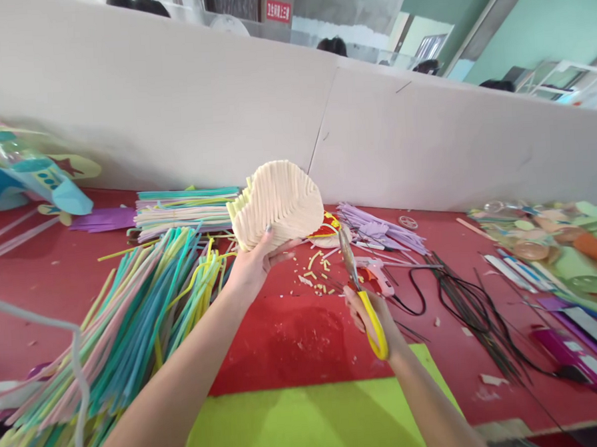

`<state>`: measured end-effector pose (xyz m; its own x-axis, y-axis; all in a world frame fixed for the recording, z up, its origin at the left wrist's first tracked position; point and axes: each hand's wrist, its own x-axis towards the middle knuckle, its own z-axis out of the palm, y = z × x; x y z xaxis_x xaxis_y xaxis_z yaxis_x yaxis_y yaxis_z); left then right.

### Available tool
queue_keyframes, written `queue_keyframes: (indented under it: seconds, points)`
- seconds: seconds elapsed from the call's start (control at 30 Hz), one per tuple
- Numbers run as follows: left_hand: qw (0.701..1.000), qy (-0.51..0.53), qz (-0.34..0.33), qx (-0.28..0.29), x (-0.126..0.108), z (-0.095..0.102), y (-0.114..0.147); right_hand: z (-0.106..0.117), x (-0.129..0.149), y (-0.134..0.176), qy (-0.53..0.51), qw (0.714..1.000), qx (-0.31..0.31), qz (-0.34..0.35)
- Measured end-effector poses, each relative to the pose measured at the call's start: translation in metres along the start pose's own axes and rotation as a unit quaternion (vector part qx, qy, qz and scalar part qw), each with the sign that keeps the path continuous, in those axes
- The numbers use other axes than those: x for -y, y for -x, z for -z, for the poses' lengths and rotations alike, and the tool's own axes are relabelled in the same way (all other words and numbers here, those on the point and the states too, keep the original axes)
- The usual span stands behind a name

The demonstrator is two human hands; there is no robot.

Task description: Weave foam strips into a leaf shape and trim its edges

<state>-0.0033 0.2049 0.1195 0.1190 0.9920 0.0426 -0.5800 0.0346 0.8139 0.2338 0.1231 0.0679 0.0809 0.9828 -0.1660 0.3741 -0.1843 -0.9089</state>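
My left hand (255,260) grips the lower edge of a cream, rounded piece made of pipe cleaners laid in rows (282,201), holding it up over the table. Its left edge carries pale green stems with uneven ends. In my right hand (372,310) is a pair of scissors (349,257) with yellow handles, blades pointing up and away. The scissors are apart from the cream piece, and their blades look closed together. Small yellow clippings (321,272) lie on the red table between my hands. Behind the blades sits a red and yellow item (327,225), partly hidden.
Bundles of coloured pipe cleaners (148,311) fill the left. To the right are lilac stems (381,229), a glue gun (378,272) with a black cord, dark wires (466,315) and a purple device (573,352). A white partition (252,112) stands behind; a green sheet (303,423) lies in front.
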Motion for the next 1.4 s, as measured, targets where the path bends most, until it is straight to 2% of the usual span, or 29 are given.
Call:
queue_keyframes:
  seconds: [0.1, 0.2, 0.27, 0.37, 0.53, 0.63, 0.77, 0.83, 0.9, 0.97, 1.03, 1.07, 1.1, 1.13, 1.17, 1.2, 1.23, 1.27, 1.3, 1.33, 1.4]
  points:
    - [1.000, 0.015, -0.007, 0.005, 0.001, 0.000, 0.000, -0.014, 0.009, -0.004, -0.116, 0.993, -0.020, -0.022]
    - [1.000, 0.027, -0.005, 0.006, 0.003, 0.001, -0.001, -0.025, 0.017, -0.011, -0.164, 0.986, -0.028, -0.001]
    - [0.999, 0.037, -0.004, -0.001, 0.004, 0.001, -0.002, -0.030, 0.018, -0.018, -0.185, 0.981, -0.056, 0.024]
    - [0.998, 0.054, 0.004, -0.016, 0.006, 0.001, -0.004, -0.033, 0.010, -0.029, -0.203, 0.972, -0.103, 0.048]
    - [0.998, 0.056, 0.005, -0.030, 0.010, 0.000, -0.006, -0.031, -0.016, -0.043, -0.231, 0.960, -0.150, 0.043]
    - [0.998, 0.041, -0.005, -0.036, 0.014, 0.000, -0.007, -0.026, -0.024, -0.045, -0.234, 0.959, -0.152, 0.042]
    - [0.999, 0.015, -0.019, -0.040, 0.026, 0.001, -0.008, -0.017, -0.021, -0.043, -0.232, 0.961, -0.139, 0.054]
    - [0.997, -0.033, -0.038, -0.050, 0.034, 0.001, -0.008, -0.014, -0.018, -0.042, -0.242, 0.960, -0.125, 0.061]
    - [0.987, -0.125, -0.079, -0.061, 0.042, 0.001, -0.006, -0.013, -0.015, -0.040, -0.270, 0.955, -0.100, 0.073]
    - [0.959, -0.248, -0.129, -0.037, 0.047, 0.002, -0.004, -0.011, -0.011, -0.038, -0.317, 0.942, -0.069, 0.089]
    - [0.906, -0.379, -0.180, 0.060, 0.046, 0.004, -0.001, -0.010, -0.007, -0.036, -0.366, 0.923, -0.054, 0.101]
    - [0.861, -0.443, -0.210, 0.134, 0.044, 0.005, 0.000, -0.009, -0.006, -0.035, -0.386, 0.915, -0.050, 0.103]
    - [0.803, -0.507, -0.239, 0.203, 0.042, 0.007, 0.001, -0.008, -0.005, -0.034, -0.400, 0.910, -0.047, 0.101]
    - [0.743, -0.564, -0.264, 0.244, 0.041, 0.008, 0.002, -0.007, -0.005, -0.033, -0.409, 0.906, -0.046, 0.094]
    - [0.691, -0.607, -0.284, 0.270, 0.040, 0.009, 0.002, -0.006, -0.005, -0.033, -0.413, 0.905, -0.051, 0.087]
    - [0.655, -0.634, -0.297, 0.284, 0.041, 0.011, 0.003, -0.005, -0.007, -0.033, -0.412, 0.905, -0.064, 0.080]
    - [0.634, -0.652, -0.302, 0.286, 0.043, 0.012, 0.003, -0.004, -0.010, -0.034, -0.407, 0.907, -0.083, 0.072]
    - [0.630, -0.658, -0.302, 0.282, 0.046, 0.013, 0.002, -0.003, -0.013, -0.035, -0.396, 0.910, -0.108, 0.064]
    - [0.643, -0.652, -0.296, 0.270, 0.050, 0.014, 0.002, -0.002, -0.016, -0.036, -0.383, 0.912, -0.133, 0.058]
    - [0.672, -0.636, -0.284, 0.251, 0.055, 0.015, 0.001, 0.000, -0.018, -0.037, -0.368, 0.915, -0.155, 0.055]
    - [0.772, -0.556, -0.235, 0.199, 0.061, 0.015, -0.002, 0.002, -0.023, -0.040, -0.340, 0.921, -0.182, 0.057]
